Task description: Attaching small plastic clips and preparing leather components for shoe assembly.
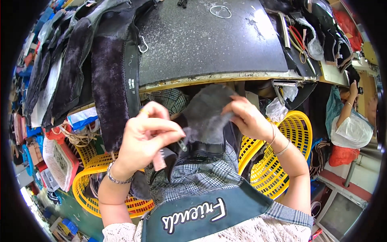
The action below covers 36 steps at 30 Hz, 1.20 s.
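My left hand (pixel 147 137) is closed, with thumb and forefinger pinched together. At their tips a small shiny, partly see-through piece (pixel 182 144) shows; its kind is not clear. A pinkish strip (pixel 159 160) with a jagged edge hangs below that hand. My right hand (pixel 246 117) grips the right edge of a grey fur piece (pixel 209 107). This piece has a black lower border and lies over my lap, against the checked cloth of my apron (pixel 197 177). Part of its left side is hidden behind my left hand.
Ahead stands a black-topped workbench (pixel 209 44), with a white loop (pixel 220 12) on it. Dark fur-lined pieces (pixel 109 76) hang over its left edge. Scissors (pixel 299 42) and a hammer (pixel 284 32) lie at the right. Yellow baskets (pixel 296 129) flank my lap. Another person's arm (pixel 350 101) shows far right.
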{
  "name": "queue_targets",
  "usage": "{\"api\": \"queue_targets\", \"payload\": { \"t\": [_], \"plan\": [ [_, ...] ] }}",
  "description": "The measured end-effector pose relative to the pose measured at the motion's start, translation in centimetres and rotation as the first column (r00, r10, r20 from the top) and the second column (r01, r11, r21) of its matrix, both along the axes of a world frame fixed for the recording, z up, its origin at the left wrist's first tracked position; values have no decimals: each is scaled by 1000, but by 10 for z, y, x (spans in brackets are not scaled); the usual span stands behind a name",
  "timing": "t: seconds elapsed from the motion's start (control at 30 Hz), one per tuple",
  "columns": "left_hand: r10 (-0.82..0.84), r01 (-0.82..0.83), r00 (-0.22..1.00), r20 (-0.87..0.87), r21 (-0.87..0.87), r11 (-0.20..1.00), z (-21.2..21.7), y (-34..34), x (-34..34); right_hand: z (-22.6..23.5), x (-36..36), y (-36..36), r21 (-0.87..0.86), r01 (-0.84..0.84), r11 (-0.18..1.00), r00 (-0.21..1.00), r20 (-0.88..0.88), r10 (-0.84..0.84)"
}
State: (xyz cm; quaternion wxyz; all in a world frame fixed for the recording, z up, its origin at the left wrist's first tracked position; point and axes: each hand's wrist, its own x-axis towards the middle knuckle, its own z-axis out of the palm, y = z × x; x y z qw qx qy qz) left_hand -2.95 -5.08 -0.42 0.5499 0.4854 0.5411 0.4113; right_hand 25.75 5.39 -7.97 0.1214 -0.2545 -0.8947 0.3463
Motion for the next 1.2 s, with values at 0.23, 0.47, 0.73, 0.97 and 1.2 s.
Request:
{"api": "queue_targets", "payload": {
  "t": [0.23,0.47,0.73,0.97,1.2],
  "plan": [
    [-114,174,982,154,-473,864,-4,10,29,40,-110,10,223,-81,971,959,-249,137],
    [17,-26,1000,-27,-399,917,-46,-6,20,32,-108,11,365,-57,929,910,-363,198],
    [175,-187,979,-103,-129,974,-67,-20,23,16,-89,-25,427,37,903,919,-369,137],
    [189,-152,947,-262,154,976,-60,-20,33,34,-103,-21,225,217,950,951,-268,-154],
    [156,-127,957,-245,129,983,-59,-24,27,36,-111,-26,400,70,914,902,-416,113]
  ]
}}
